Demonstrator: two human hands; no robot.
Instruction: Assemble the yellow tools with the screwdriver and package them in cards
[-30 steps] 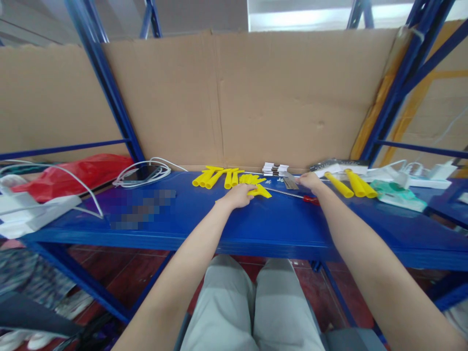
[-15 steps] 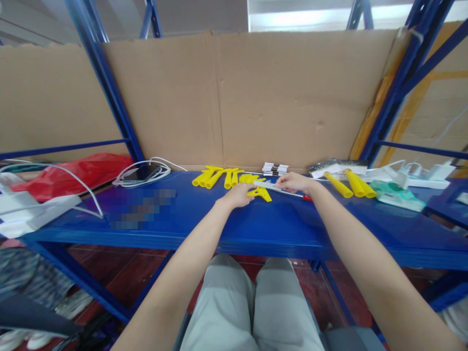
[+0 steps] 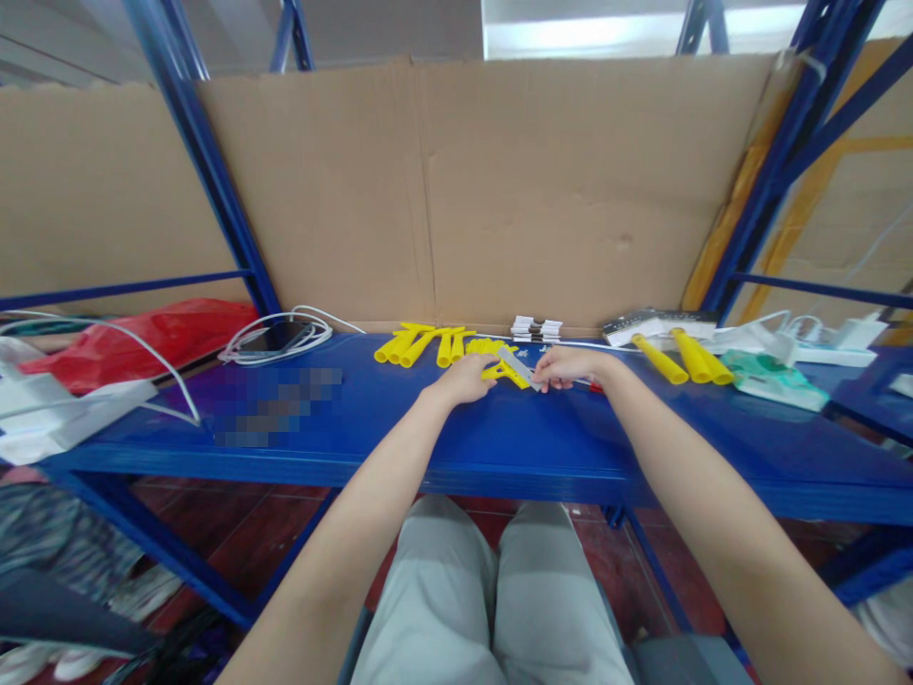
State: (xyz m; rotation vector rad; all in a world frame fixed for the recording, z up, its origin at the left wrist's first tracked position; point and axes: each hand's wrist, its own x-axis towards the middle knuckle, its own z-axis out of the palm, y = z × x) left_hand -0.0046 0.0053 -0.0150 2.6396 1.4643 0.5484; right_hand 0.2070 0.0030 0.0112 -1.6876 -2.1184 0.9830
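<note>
My left hand (image 3: 465,381) is closed on a yellow forked plastic piece (image 3: 511,374), gripping its left side just above the blue tabletop. With its fingertips together, my right hand (image 3: 563,367) pinches the lower right end of a flat pale grey strip (image 3: 516,363). That strip slants across the yellow piece; whether it touches or lies just above cannot be made out. A red-handled screwdriver (image 3: 596,386) lies beneath my right hand, its shaft mostly hidden. Several small yellow parts (image 3: 483,346) lie right behind my left hand.
Yellow tubular handles (image 3: 404,346) lie at the back, with more (image 3: 690,360) at the right. White packets (image 3: 534,330) are stacked near the cardboard wall (image 3: 514,200). On the left are a coiled white cable (image 3: 314,333), a red bag (image 3: 157,338) and a power strip (image 3: 78,419).
The pale strip has turned from nearly level to a steep slant, its right end now lower. My right hand has shifted slightly down and left. My left hand stays about where it was.
</note>
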